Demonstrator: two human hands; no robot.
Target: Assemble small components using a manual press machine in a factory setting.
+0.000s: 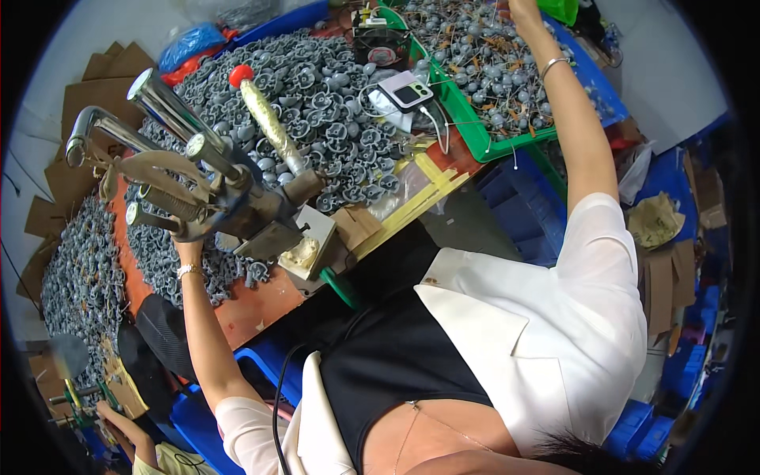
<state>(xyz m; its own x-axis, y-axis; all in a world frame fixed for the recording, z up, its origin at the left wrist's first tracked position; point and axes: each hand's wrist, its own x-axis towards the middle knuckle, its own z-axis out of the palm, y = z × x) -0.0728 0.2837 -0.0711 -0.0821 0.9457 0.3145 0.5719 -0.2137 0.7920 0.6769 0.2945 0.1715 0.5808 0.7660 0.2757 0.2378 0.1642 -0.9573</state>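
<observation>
At the left of the bench, a dark metal hand press with polished steel columns (261, 210) stands before a broad heap of grey plastic cup-shaped parts (332, 119), probably so that loose pieces lie within easy reach. The left hand (188, 248) is up against the press's near-left side; its fingers are hidden behind the metal, so its grip cannot be told. The right hand (522, 11) extends over a green plastic crate (469, 131) of grey round pieces with thin stems (495, 75), whose walls presumably keep them apart from the heap; the upper edge cuts off its fingers, leaving their spread and any hold unclear. The press's long axis slants toward the upper left, and its yellowish wrapped lever (271, 123) points likewise, more steeply, ending in a red ball knob (241, 76).
</observation>
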